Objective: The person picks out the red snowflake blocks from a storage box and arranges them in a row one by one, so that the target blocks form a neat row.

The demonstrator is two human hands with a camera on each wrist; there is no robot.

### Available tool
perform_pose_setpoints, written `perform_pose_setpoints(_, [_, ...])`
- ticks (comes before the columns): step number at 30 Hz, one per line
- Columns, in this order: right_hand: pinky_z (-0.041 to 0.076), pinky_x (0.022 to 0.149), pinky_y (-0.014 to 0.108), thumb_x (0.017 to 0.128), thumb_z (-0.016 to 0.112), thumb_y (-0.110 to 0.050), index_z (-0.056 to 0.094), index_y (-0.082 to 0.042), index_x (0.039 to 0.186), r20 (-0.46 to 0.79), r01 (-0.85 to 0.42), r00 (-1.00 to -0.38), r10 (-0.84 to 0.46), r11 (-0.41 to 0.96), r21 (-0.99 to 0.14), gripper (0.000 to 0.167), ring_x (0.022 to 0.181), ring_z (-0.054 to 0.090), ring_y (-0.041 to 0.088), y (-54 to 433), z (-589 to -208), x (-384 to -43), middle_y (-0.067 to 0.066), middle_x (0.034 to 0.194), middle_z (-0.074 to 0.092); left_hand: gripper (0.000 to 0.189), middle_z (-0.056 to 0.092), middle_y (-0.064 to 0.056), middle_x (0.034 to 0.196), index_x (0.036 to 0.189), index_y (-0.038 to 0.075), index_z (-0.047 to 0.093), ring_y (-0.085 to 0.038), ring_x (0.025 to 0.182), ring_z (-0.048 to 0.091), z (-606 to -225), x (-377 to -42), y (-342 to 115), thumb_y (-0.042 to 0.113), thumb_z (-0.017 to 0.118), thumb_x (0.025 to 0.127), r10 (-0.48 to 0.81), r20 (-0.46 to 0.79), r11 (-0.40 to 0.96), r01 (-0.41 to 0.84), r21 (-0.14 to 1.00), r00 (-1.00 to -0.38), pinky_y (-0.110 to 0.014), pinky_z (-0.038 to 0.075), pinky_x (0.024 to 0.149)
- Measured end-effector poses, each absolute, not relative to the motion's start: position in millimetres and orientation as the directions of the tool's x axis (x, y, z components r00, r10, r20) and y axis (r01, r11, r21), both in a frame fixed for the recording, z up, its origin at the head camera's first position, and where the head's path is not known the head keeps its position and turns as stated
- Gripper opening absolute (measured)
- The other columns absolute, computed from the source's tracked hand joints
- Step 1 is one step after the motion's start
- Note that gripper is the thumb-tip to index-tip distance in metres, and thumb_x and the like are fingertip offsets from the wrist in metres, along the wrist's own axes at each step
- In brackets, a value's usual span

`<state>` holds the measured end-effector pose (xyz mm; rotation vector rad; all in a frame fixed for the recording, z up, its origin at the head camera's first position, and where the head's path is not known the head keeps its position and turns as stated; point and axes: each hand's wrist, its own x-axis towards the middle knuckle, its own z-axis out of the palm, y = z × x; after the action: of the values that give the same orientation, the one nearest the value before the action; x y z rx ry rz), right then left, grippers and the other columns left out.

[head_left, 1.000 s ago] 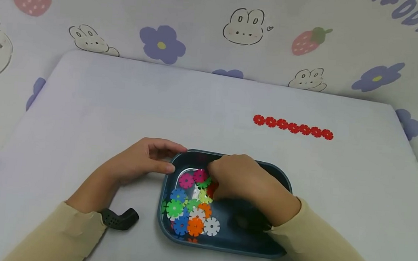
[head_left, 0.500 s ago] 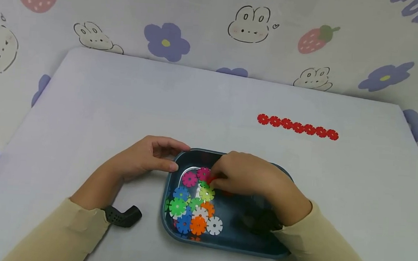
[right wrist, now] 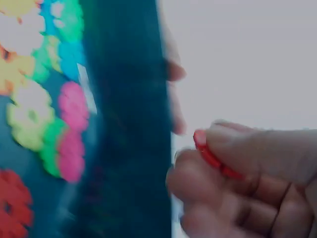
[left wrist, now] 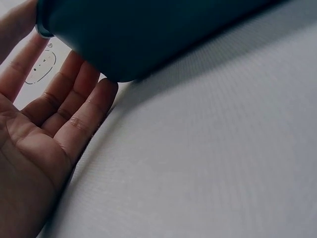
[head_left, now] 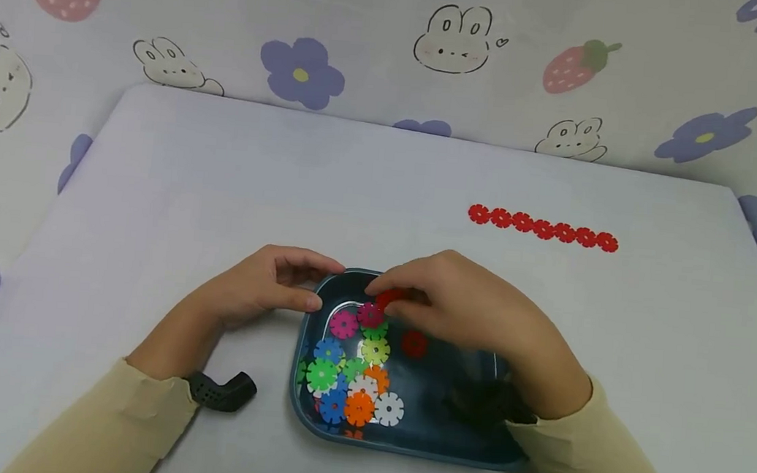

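My right hand, above the back of the dark blue-green tray, pinches a red snowflake disc between thumb and fingers. Around the tray's back left corner, my left hand holds the rim with thumb and fingers apart. In the left wrist view several of its fingers lie against the tray's outer wall. Notched discs in several colours lie along the tray's left side, among them pink, white and orange. Another red disc lies by itself near the tray's middle.
A row of several red discs lies edge to edge on the white table, behind the tray to the right. A black angled device sticks out at the left cuff. A patterned cloth hangs behind the table.
My right hand has risen from inside the tray with a red disc between its fingers, uncovering another red disc. The left hand stays at the corner. The head view has shifted slightly.
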<state>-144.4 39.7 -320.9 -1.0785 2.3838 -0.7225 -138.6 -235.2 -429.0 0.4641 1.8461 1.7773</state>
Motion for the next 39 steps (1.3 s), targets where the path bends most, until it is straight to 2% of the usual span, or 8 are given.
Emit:
perform_pose_setpoints(10, [0.06,0.078,0.034,0.085,0.073,0.0,0.069,-0.01,0.122,0.122,-0.579,-0.773,-0.622,0.615,-0.535,0.038,0.089,0.072,0.016,96.9,-291.7,-163.4,0.004,0.105,0.073,0.047,0.063,-0.01,0.133,0.129,0.007,0.063,-0.027,0.12,0.059,-427.8,-136.5,-232.1,0.011,0.074,0.084,0.562,-0.145,0.083,-0.119,0.989,-0.814,-0.031,0.053,0.095])
perform_pose_setpoints(16, [0.051,0.075,0.009,0.088,0.074,-0.014,0.067,-0.017,0.129,0.084,-0.286,-0.953,-0.29,0.777,-0.56,0.042,0.092,0.072,0.014,154.9,-296.6,-188.3,0.011,0.113,0.072,0.046,0.062,-0.009,0.133,0.129,0.009,0.063,-0.026,0.12,0.058,-431.9,-136.0,-234.0,0.012,0.074,0.085,0.56,-0.146,0.105,-0.105,0.989,-0.816,-0.03,0.053,0.094])
perform_pose_setpoints(19, [0.053,0.08,0.019,0.088,0.073,-0.031,0.063,-0.019,0.134,0.016,-0.104,-0.993,-0.115,0.82,-0.563,0.048,0.088,0.067,-0.003,187.7,-308.9,-204.4,0.008,0.113,0.073,0.045,0.062,-0.008,0.133,0.129,0.009,0.063,-0.025,0.12,0.058,-433.7,-134.9,-236.5,0.012,0.074,0.085,0.552,-0.148,0.115,-0.101,0.988,-0.821,-0.031,0.053,0.094])
perform_pose_setpoints(22, [0.052,0.09,0.044,0.088,0.07,-0.045,0.057,-0.018,0.139,-0.05,0.044,-0.999,0.02,0.831,-0.555,0.059,0.083,0.065,-0.002,219.6,-327.1,-217.6,0.008,0.115,0.072,0.045,0.063,-0.007,0.132,0.129,0.01,0.063,-0.024,0.121,0.058,-433.7,-133.4,-238.8,0.011,0.074,0.085,0.545,-0.159,0.122,-0.11,0.986,-0.824,-0.031,0.054,0.094])
perform_pose_setpoints(24, [0.047,0.095,0.057,0.089,0.066,-0.05,0.052,-0.018,0.143,-0.094,0.142,-0.99,0.107,0.82,-0.554,0.064,0.096,0.065,0.008,238.7,-341.0,-224.2,0.011,0.123,0.067,0.045,0.063,-0.008,0.132,0.129,0.01,0.063,-0.024,0.121,0.058,-432.3,-133.2,-239.5,0.01,0.073,0.086,0.544,-0.16,0.12,-0.113,0.986,-0.824,-0.031,0.054,0.094])
perform_pose_setpoints(29, [0.038,0.107,0.06,0.091,0.059,-0.055,0.041,-0.02,0.151,-0.21,0.369,-0.929,0.303,0.742,-0.56,0.072,0.145,0.029,0.038,284.4,-384.4,-237.2,0.016,0.155,0.038,0.045,0.062,-0.008,0.133,0.13,0.01,0.063,-0.026,0.12,0.058,-427.8,-135.1,-237.1,0.01,0.073,0.086,0.558,-0.149,0.105,-0.109,0.988,-0.816,-0.032,0.054,0.093])
perform_pose_setpoints(32, [0.035,0.108,0.064,0.09,0.057,-0.06,0.038,-0.02,0.152,-0.292,0.468,-0.884,0.366,0.692,-0.549,0.076,0.149,0.017,0.041,301.6,-404.4,-239.4,0.016,0.161,0.026,0.045,0.062,-0.007,0.133,0.13,0.01,0.063,-0.026,0.119,0.058,-426.9,-136.0,-234.3,0.01,0.073,0.086,0.566,-0.152,0.108,-0.11,0.988,-0.81,-0.032,0.054,0.093])
perform_pose_setpoints(39, [0.036,0.107,0.064,0.093,0.053,-0.057,0.037,-0.017,0.152,-0.333,0.492,-0.87,0.365,0.697,-0.522,0.073,0.148,0.015,0.044,308.7,-406.1,-238.7,0.02,0.162,0.02,0.044,0.063,-0.009,0.131,0.13,0.008,0.062,-0.025,0.117,0.059,-426.3,-136.0,-231.1,0.01,0.072,0.087,0.57,-0.147,0.087,-0.119,0.989,-0.808,-0.032,0.055,0.092])
